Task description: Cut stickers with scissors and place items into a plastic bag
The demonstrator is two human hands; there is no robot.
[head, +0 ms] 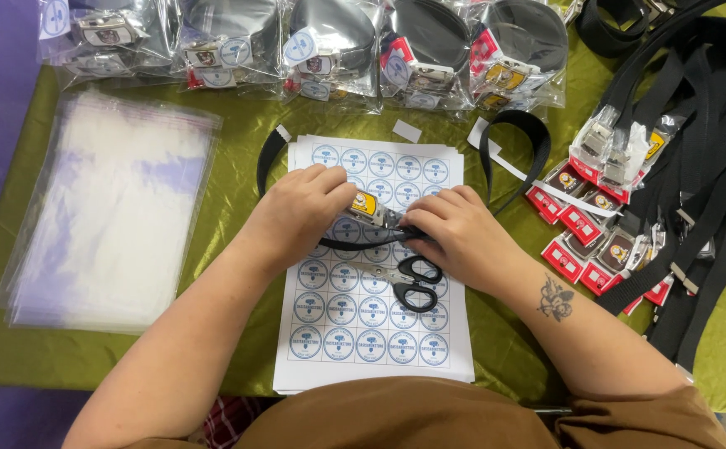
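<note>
Belt buckle, yellow-faced metal, sits pinched in our left hand above the middle of the sticker sheet, which lies at the near edge of the tabletop. Our right hand presses closed on the black belt strap just beside the buckle; the strap loops away toward the far edge on both sides. Black-handled scissors lie on the sheet, touching our right hand. A stack of clear bags rests by the left edge, bagged belts line the far edge, and loose buckles with black straps crowd the right edge.
</note>
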